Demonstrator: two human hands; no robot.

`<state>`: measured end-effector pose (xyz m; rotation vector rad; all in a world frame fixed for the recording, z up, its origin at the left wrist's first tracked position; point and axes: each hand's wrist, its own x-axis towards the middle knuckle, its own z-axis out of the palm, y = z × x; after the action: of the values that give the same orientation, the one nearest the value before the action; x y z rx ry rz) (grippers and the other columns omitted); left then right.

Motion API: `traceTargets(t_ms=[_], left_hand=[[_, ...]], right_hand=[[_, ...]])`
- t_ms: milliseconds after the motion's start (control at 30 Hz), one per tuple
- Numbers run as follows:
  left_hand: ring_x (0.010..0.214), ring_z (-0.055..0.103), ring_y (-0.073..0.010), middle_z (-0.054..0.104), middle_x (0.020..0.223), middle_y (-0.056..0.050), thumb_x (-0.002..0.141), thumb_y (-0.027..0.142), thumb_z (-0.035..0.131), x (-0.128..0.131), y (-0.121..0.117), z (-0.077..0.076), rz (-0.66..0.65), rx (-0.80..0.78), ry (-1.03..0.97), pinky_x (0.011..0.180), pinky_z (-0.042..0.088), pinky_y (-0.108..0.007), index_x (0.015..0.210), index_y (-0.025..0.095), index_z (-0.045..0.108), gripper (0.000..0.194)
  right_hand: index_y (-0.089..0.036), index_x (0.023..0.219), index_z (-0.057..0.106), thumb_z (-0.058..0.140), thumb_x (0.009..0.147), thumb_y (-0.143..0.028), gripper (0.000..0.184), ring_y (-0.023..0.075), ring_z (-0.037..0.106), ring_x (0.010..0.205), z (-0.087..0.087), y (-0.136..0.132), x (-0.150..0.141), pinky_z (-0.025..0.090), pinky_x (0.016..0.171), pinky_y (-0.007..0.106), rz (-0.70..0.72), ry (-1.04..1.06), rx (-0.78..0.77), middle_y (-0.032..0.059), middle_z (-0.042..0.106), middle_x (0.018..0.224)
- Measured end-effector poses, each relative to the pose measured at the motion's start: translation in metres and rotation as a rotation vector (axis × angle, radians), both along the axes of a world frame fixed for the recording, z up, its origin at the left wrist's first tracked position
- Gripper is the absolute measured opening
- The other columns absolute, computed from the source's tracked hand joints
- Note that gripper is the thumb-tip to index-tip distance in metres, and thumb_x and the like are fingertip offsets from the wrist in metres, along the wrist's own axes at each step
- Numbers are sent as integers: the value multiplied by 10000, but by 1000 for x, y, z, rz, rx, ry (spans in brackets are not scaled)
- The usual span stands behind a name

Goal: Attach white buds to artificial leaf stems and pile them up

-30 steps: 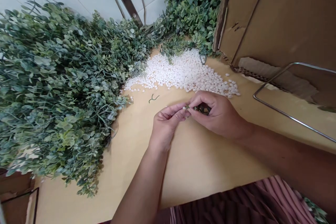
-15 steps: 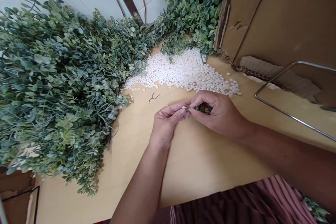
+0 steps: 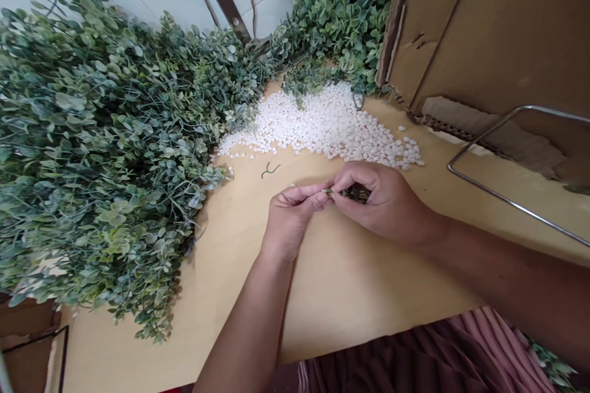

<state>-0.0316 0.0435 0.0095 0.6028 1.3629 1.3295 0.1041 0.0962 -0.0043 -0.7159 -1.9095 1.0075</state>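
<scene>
My left hand and my right hand meet fingertip to fingertip above the tabletop. The right hand is closed around a small green artificial leaf sprig, its thumb and forefinger pinching near the tip. The left thumb and forefinger pinch at that same tip, where a small white bead showed between them a moment ago; the fingertips now mostly hide it. Just beyond the hands lies a spread of small white beads. A short forked green stem piece rests on the table near the left hand.
A large heap of artificial foliage fills the left side. More greenery stands at the back beside a cardboard box. A bent metal wire frame juts in at right. The tan tabletop reaches toward my lap.
The white bead that showed between my left fingertips is now mostly covered, and the fingers have closed nearer the sprig's tip. Both hands stay in nearly the same place.
</scene>
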Motion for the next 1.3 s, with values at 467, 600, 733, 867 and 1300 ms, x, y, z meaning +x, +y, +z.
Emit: traceTargets(t_ms=[467, 600, 733, 867, 1300], left_hand=[[548, 585, -79, 683, 568, -16, 493, 253, 817, -2, 2, -2, -12, 9, 11, 603, 469, -205, 659, 169, 733, 204], [583, 616, -99, 709, 636, -30, 514, 269, 809, -4, 3, -3, -59, 11, 0, 638, 485, -227, 692, 174, 735, 215], [572, 618, -93, 702, 617, -16, 510, 258, 811, -5, 3, -4, -56, 6, -17, 619, 479, -214, 707, 178, 732, 227], [539, 600, -73, 682, 571, -1, 506, 241, 810, -4, 4, -4, -47, 14, -35, 597, 470, -195, 659, 170, 722, 189], [537, 575, -82, 660, 554, 3, 535, 223, 788, 1, 5, -7, -18, 14, 25, 608, 472, -229, 651, 162, 713, 151]], right_hand=[[-161, 652, 578, 568, 694, -162, 43, 135, 571, 611, -5, 1, -2, 436, 563, 249, -9, 9, -169, 32, 629, 657], [-162, 642, 576, 572, 697, -165, 56, 124, 555, 584, -2, 2, -2, 421, 533, 231, -23, -3, -200, 19, 620, 624], [-157, 628, 572, 570, 691, -165, 64, 119, 532, 551, -1, 3, -2, 401, 503, 229, -33, -6, -202, 21, 613, 605], [-155, 619, 573, 562, 692, -164, 75, 128, 554, 576, -2, 3, -3, 421, 529, 238, -30, -6, -201, 33, 629, 622], [-162, 613, 577, 585, 676, -168, 64, 121, 560, 575, -6, 2, -7, 432, 537, 235, -45, 28, -248, 17, 622, 611]])
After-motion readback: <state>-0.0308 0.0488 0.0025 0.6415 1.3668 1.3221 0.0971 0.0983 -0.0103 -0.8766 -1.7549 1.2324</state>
